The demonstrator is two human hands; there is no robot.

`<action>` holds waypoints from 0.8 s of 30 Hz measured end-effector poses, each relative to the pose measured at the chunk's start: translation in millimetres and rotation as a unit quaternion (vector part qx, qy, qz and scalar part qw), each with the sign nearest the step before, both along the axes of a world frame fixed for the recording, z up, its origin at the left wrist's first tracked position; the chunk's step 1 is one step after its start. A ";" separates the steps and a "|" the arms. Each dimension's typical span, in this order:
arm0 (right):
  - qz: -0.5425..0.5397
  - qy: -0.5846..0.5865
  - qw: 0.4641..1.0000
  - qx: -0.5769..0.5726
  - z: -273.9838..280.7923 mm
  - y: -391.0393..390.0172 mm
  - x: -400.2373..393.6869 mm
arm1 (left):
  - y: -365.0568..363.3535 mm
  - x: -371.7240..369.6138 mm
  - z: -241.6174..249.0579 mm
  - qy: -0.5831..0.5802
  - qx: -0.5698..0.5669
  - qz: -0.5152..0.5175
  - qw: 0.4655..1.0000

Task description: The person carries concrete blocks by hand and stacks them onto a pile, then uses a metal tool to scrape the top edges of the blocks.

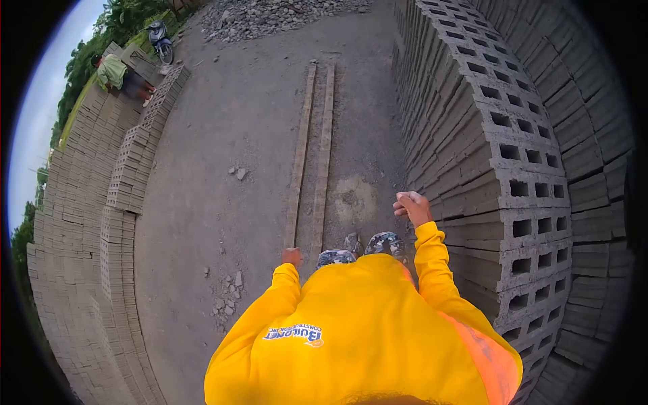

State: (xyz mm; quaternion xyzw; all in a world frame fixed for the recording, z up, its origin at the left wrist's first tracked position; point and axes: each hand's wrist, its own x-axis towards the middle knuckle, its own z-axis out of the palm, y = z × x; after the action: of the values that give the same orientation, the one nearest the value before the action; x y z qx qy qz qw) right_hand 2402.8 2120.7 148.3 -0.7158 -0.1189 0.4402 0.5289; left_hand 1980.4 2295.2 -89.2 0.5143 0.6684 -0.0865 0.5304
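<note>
My right hand (413,206) is raised in front of me, beside the tall stack of hollow concrete blocks (509,152). Its fingers are curled in, and I see nothing in them; a gap separates it from the blocks. Lower down, my left hand (291,256) hangs near the close end of two long narrow wooden planks (301,158). That hand is foreshortened and its fingers are hidden, so its grip does not show. The planks lie side by side on the ground, pointing away from me.
More stacked blocks (121,182) form a long wall on the left. A person (118,73) bends over blocks at the far left, near a parked motorcycle (160,42). Gravel (270,17) is heaped ahead. Loose rubble (229,297) lies on the ground at left.
</note>
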 end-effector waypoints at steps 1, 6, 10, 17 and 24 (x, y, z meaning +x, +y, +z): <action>-0.011 0.011 1.000 0.025 1.0 24.5 22.4 | 56.4 54.9 3.2 -0.031 0.075 -0.114 0.990; -0.099 0.030 0.995 -0.001 -30.7 140.5 132.7 | 234.6 337.3 136.7 -0.245 0.183 -0.082 0.948; -0.089 0.049 0.995 0.008 -48.5 259.3 238.3 | 341.9 478.2 131.5 -0.283 0.208 -0.121 0.929; -0.041 0.030 0.999 -0.009 -21.3 518.1 450.8 | 457.2 497.3 39.2 0.054 -0.055 -0.097 0.992; 0.091 0.016 0.993 0.078 -11.7 797.2 586.9 | 548.8 466.6 22.7 0.284 0.116 -0.427 0.851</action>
State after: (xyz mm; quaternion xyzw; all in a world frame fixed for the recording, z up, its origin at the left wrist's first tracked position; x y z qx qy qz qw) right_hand 2989.7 2917.8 136.6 -0.6515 -0.2089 0.4877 0.5423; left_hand 2446.9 2844.0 -66.5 0.7597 0.5099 -0.3682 0.1652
